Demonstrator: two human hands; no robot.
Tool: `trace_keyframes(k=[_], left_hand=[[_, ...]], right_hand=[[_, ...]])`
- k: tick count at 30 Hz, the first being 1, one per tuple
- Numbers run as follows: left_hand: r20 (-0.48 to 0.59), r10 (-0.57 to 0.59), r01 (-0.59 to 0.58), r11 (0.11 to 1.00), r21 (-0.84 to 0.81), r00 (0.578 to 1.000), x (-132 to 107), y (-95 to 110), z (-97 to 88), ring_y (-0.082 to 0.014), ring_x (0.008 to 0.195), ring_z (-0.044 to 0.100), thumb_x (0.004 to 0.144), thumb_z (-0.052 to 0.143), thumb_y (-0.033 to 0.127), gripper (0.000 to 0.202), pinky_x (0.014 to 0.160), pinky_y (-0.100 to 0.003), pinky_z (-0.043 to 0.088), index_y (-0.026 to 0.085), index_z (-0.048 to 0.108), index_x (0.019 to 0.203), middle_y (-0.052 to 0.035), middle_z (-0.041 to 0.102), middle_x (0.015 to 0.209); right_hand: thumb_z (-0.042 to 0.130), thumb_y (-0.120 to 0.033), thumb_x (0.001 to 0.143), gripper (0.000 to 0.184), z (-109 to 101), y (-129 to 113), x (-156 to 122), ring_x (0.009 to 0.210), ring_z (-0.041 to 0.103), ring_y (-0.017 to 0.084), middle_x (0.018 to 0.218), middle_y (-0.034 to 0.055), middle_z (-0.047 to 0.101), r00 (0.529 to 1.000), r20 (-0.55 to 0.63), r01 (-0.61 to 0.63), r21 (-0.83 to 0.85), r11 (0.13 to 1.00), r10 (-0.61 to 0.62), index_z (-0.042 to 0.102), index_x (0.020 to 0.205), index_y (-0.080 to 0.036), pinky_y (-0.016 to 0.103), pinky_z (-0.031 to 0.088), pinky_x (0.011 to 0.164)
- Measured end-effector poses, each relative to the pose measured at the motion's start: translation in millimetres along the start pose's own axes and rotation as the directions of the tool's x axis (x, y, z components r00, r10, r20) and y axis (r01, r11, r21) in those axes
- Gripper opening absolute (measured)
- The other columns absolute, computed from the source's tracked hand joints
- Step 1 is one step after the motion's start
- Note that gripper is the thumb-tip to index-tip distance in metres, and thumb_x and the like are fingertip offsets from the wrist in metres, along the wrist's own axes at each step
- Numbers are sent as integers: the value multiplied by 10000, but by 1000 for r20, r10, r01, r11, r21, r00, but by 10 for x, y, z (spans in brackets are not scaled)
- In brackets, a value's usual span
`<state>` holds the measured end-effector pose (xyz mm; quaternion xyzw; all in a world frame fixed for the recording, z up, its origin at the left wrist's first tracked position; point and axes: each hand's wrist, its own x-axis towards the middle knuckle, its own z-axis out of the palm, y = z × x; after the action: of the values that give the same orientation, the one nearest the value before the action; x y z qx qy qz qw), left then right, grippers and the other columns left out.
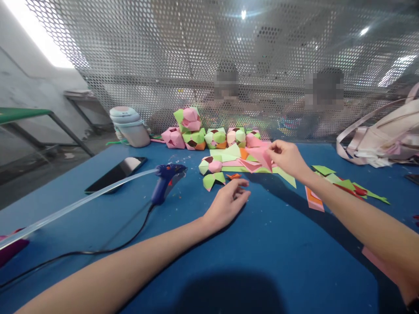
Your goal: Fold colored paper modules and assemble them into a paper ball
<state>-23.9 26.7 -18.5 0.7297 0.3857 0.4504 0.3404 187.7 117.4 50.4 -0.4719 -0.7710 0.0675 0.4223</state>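
Counter [262, 244]: plain blue, with pale flecks.
Glue gun [165, 183]: blue.
Glue stick [81, 203]: clear, colourless.
Cord [98, 250]: black.
Phone [116, 174]: glossy black.
Paper cubes [196, 139]: pink, light green and orange panels with dark brown centres.
Folded sheet [262, 159]: pink.
Loose folded pieces [214, 179]: light green.
Small scrap [234, 176]: orange.
Offcuts [340, 181]: green, red, and orange on pink.
Screen [196, 52]: silver-grey, an even pattern of punched holes.
Bag [386, 135]: pale pink.
Container [129, 124]: off-white with a pale blue band.
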Motion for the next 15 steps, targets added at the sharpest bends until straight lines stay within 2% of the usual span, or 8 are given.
trace_keyframes(k=[2, 5, 7, 10, 12, 15], left_hand=[[-38, -178, 159, 942, -296, 983, -8, 81, 36, -193, 948, 640, 900, 510, 346, 410, 785, -368, 564, 182, 397, 1259, -148, 551, 1219], [18, -292, 263, 833, -487, 956, -27, 188, 92, -195, 978, 629, 889, 528, 323, 482, 804, -351, 546, 171, 350, 1310, -149, 570, 1208], [28, -343, 310, 808, -501, 939, -42, 214, 121, -165, 874, 640, 847, 556, 207, 493, 754, -310, 538, 152, 365, 1298, -116, 628, 1077], [3, -378, 339, 828, -447, 926, -56, 175, 142, -119, 689, 610, 751, 526, 49, 551, 608, -235, 496, 158, 396, 1275, -42, 644, 870], [-16, -386, 347, 846, -406, 922, -58, 128, 140, -109, 626, 586, 721, 507, 31, 574, 554, -220, 469, 173, 410, 1269, -21, 636, 819], [-29, -402, 360, 849, -386, 915, -57, 86, 133, -122, 629, 604, 720, 498, 48, 558, 561, -240, 488, 181, 418, 1257, -33, 654, 849]], right_hand=[[551, -208, 785, 106, 64, -159, -284, 603, 537, 126, 663, 7, 615, 998, 10, 64, 6, 998, -64, 588, 691, -176, 259, 411, 604], [535, -196, 820, 121, 179, -294, -657, 636, 550, 135, 699, 13, 610, 989, 80, 112, 118, 987, -122, 565, 703, -189, 267, 438, 619], [543, -201, 827, 107, 228, -322, -817, 675, 569, 147, 759, 25, 633, 990, 113, 60, 185, 981, -82, 564, 722, -197, 280, 460, 637], [576, -233, 817, 110, 239, -311, -922, 708, 594, 160, 822, 36, 651, 989, 146, -69, 270, 960, 30, 553, 713, -203, 293, 484, 638], [599, -244, 795, 101, 227, -281, -939, 662, 598, 154, 772, 22, 644, 970, 210, -188, 315, 930, 125, 550, 716, -204, 288, 487, 601], [607, -213, 763, 59, 224, -216, -949, 585, 597, 138, 676, -12, 621, 919, 324, -344, 387, 855, 223, 551, 776, -202, 274, 489, 559]])
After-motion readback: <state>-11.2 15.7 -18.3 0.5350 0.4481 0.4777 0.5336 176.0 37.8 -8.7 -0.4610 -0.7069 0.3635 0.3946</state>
